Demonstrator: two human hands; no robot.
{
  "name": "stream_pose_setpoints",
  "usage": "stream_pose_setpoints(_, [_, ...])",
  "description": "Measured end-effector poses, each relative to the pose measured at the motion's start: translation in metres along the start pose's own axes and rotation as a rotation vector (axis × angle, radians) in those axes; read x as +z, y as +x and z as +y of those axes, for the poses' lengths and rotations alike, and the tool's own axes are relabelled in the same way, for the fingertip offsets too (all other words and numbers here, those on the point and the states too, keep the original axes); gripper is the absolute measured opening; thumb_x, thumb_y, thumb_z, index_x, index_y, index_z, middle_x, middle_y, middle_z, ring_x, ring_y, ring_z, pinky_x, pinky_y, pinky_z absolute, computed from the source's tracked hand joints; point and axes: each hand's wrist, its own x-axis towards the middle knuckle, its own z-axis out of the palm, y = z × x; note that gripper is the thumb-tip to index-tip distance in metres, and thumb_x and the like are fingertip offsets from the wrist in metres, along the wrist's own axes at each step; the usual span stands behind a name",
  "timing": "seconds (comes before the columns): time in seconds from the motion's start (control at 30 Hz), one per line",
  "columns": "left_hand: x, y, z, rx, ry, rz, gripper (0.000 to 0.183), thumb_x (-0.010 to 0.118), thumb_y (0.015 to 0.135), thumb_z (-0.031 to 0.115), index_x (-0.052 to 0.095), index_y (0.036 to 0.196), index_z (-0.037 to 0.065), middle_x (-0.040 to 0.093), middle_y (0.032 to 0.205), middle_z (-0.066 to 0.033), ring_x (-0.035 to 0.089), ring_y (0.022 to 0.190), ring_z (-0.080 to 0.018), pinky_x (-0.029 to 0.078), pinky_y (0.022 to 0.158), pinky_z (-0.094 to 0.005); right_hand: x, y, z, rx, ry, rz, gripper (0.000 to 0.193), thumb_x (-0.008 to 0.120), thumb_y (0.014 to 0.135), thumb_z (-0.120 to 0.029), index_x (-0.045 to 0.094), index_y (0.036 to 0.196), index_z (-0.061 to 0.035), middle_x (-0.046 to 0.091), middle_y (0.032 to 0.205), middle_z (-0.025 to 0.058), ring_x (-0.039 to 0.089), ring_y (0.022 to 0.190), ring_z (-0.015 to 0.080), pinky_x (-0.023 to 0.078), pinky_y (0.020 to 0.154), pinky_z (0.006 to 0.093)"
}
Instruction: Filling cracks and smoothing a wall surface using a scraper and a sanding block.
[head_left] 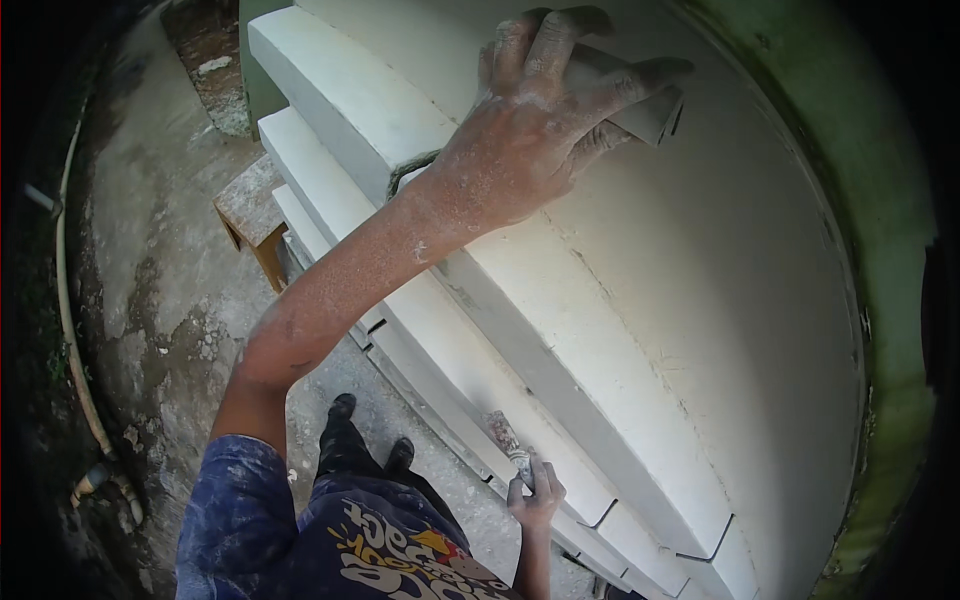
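Note:
My dusty left hand (545,120) is stretched up and to the right over a large pale plaster-like panel (740,270). Its fingers are bent around a flat grey scraper blade (650,112), which lies against or very close to the panel. Lower down, my right hand (537,492) grips a short, white-crusted hand tool (506,434); whether it is a brush or a small scraper I cannot tell. Beside both hands run long white stepped ledges (560,310), with a dark cord loop (408,168) near my left wrist.
A green, stained border (880,400) curves along the right side. Left of the ledges stands a dusty wooden stool or box (252,205) on stained concrete ground (150,260). A pale pipe (72,340) lies at the far left. My feet (343,408) are beside the lowest ledge.

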Motion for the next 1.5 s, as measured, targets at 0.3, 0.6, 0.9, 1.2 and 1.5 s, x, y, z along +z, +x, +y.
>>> stream_pose_setpoints(0.3, [-0.006,0.026,0.003,-0.452,-0.344,0.275,0.035,0.066,0.092,0.002,0.069,0.126,0.008,0.053,0.136,-0.0206,0.051,0.13,-0.0408,0.053,0.098,-0.0489,-0.015,0.001,0.026,-0.146,0.114,-0.074,0.049,0.062,0.062,-0.002,0.072,0.109,-0.0002,0.066,0.079,0.0119,0.062,0.057,0.0254,0.052,0.052,0.0352])
stream_pose_setpoints(0.6, [0.004,0.023,-0.017,-0.692,-0.312,0.208,0.045,0.069,0.089,0.005,0.063,0.133,0.008,0.053,0.131,-0.0297,0.057,0.118,-0.043,0.049,0.097,-0.0492,-0.039,-0.006,0.062,-0.185,0.075,-0.08,0.045,0.062,0.07,0.003,0.064,0.115,0.0056,0.071,0.096,0.0224,0.067,0.069,0.033,0.055,0.06,0.0405])
stream_pose_setpoints(0.9, [0.012,-0.002,0.017,-0.573,0.038,0.059,0.058,0.064,0.094,0.026,0.049,0.148,0.015,0.044,0.142,-0.032,0.048,0.131,-0.0508,0.042,0.111,-0.0558,-0.039,-0.003,0.058,-0.158,0.081,-0.062,0.044,0.061,0.071,0.0,0.066,0.114,0.0061,0.07,0.094,0.0221,0.069,0.073,0.0356,0.056,0.062,0.0415])
stream_pose_setpoints(1.2, [-0.015,0.005,0.056,-0.671,0.086,-0.249,0.072,0.062,0.098,0.035,0.032,0.158,0.009,0.044,0.137,-0.0347,0.051,0.128,-0.0515,0.046,0.108,-0.055,-0.04,-0.003,0.056,-0.144,0.065,-0.083,0.043,0.061,0.071,-0.002,0.065,0.113,0.0063,0.07,0.096,0.0235,0.069,0.074,0.0383,0.056,0.064,0.0447])
stream_pose_setpoints(1.5, [-0.01,0.011,0.052,-0.57,0.001,0.12,0.048,0.072,0.091,0.026,0.062,0.131,0.003,0.045,0.137,-0.0322,0.049,0.13,-0.0474,0.046,0.107,-0.052,-0.037,-0.002,0.053,-0.142,0.051,-0.047,0.041,0.061,0.07,-0.003,0.066,0.11,0.0053,0.068,0.09,0.021,0.068,0.07,0.038,0.055,0.061,0.0444])
